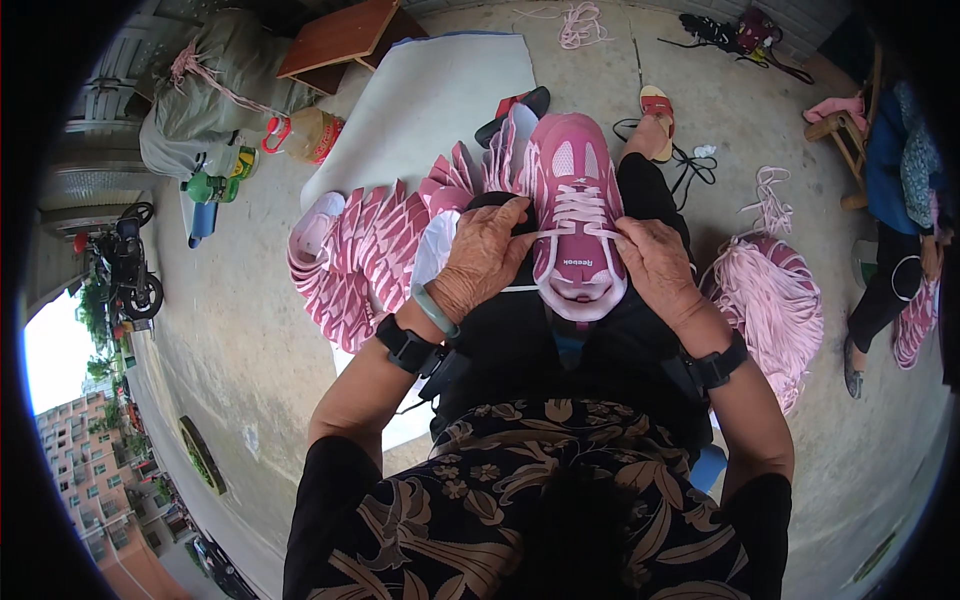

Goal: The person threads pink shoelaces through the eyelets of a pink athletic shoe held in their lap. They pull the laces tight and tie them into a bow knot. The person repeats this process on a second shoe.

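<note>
A pink sneaker upper (580,250) rests on my lap between my hands, its toe pointing away from me. Pale lace (577,207) criss-crosses its front and runs out to both sides near the tongue. My left hand (485,245) pinches the lace on the left side, and my right hand (652,262) pinches it on the right, so it stretches across the tongue. To the left, a curving row of nested pink uppers (365,250) lies beside my leg. Right of my leg is a large bundle of pale pink laces (765,315).
A whitish sheet (430,95) covers the floor ahead on the left, near a wooden stand (340,42), an oil bottle (308,137) and a green bottle (210,188). Loose laces (580,25) lie farther off. At the right another person (890,270) sits with pink uppers (914,330).
</note>
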Demonstrator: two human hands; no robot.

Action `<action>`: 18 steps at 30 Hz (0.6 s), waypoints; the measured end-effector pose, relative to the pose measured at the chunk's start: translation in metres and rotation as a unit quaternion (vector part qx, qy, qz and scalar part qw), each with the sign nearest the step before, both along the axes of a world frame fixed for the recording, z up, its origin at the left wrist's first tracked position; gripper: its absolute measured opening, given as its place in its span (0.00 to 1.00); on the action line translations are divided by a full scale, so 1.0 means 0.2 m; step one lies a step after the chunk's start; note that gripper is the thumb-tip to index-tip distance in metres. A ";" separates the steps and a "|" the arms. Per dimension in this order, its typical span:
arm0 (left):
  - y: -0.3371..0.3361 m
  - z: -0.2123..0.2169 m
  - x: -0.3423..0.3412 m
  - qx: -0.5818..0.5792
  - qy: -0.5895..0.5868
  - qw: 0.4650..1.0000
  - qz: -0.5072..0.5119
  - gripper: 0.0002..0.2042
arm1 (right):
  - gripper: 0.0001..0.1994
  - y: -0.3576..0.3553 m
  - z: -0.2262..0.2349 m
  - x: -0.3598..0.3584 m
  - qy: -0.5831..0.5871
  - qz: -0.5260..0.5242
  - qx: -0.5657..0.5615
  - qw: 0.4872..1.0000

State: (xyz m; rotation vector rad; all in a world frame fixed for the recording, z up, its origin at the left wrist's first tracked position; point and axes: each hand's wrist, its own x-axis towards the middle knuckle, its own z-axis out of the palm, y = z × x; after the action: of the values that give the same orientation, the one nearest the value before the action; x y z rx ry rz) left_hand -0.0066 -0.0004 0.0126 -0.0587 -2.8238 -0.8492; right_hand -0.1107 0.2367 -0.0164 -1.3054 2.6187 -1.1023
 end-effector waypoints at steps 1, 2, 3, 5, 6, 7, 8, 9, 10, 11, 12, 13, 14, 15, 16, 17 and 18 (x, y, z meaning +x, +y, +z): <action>0.04 0.02 -0.03 0.031 -0.035 0.999 0.009 0.20 | 0.09 -0.04 0.01 0.01 0.043 -0.008 -0.001 0.999; 0.08 0.04 -0.05 0.063 -0.070 0.995 0.017 0.20 | 0.09 -0.06 0.02 0.02 0.016 -0.016 -0.009 1.000; 0.12 0.06 -0.06 0.095 -0.106 0.989 0.026 0.20 | 0.08 -0.08 0.02 0.03 -0.012 -0.024 -0.016 1.000; 0.19 0.07 -0.07 0.096 -0.009 0.995 -0.018 0.19 | 0.05 -0.09 0.02 0.04 -0.048 -0.024 -0.057 0.997; 0.21 0.07 -0.08 0.101 0.041 0.993 -0.047 0.19 | 0.04 -0.09 0.02 0.04 -0.030 -0.019 -0.061 0.998; 0.23 0.07 -0.09 0.082 0.104 0.989 -0.073 0.17 | 0.04 -0.09 0.03 0.03 -0.020 -0.019 -0.060 0.998; 0.21 0.07 -0.09 0.084 0.058 0.995 -0.012 0.16 | 0.03 -0.08 0.03 0.03 -0.010 -0.010 -0.056 0.998; 0.13 0.07 -0.11 0.081 0.000 0.996 0.033 0.16 | 0.03 -0.07 0.03 0.02 0.018 -0.006 -0.017 1.000; 0.05 0.08 -0.12 0.077 -0.058 0.992 0.075 0.15 | 0.03 -0.05 0.04 -0.01 0.047 0.002 0.024 0.999; -0.01 0.08 -0.11 0.193 -0.114 0.965 0.133 0.14 | 0.03 -0.01 0.04 -0.02 0.071 0.002 0.068 0.995; -0.07 0.07 -0.10 0.234 -0.153 0.949 0.147 0.13 | 0.04 0.02 0.03 -0.04 0.086 0.007 0.071 0.994; -0.09 0.06 -0.07 0.273 -0.173 0.939 0.117 0.12 | 0.04 0.06 0.02 -0.06 0.099 0.007 0.077 0.992; -0.11 0.04 -0.03 0.311 -0.217 0.919 0.103 0.11 | 0.05 0.09 0.01 -0.07 0.112 0.013 0.089 0.990; -0.12 0.03 -0.01 0.301 -0.206 0.924 0.113 0.11 | 0.05 0.14 -0.01 -0.09 0.125 0.007 0.096 0.987; -0.12 0.02 0.02 0.293 -0.196 0.928 0.119 0.10 | 0.05 0.19 -0.04 -0.11 0.136 -0.011 0.100 0.986; -0.12 0.01 0.06 0.282 -0.196 0.931 0.125 0.10 | 0.06 0.25 -0.07 -0.14 0.145 -0.023 0.108 0.983; -0.14 0.02 0.10 0.239 -0.176 0.948 0.112 0.11 | 0.06 0.32 -0.10 -0.17 0.154 -0.030 0.121 0.980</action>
State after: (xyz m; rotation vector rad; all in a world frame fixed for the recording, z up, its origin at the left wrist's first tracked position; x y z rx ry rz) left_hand 0.0134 -0.0274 0.0167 0.5198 -2.7537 -1.5873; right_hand -0.1445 0.3011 -0.0361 -1.4495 2.9094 -0.5965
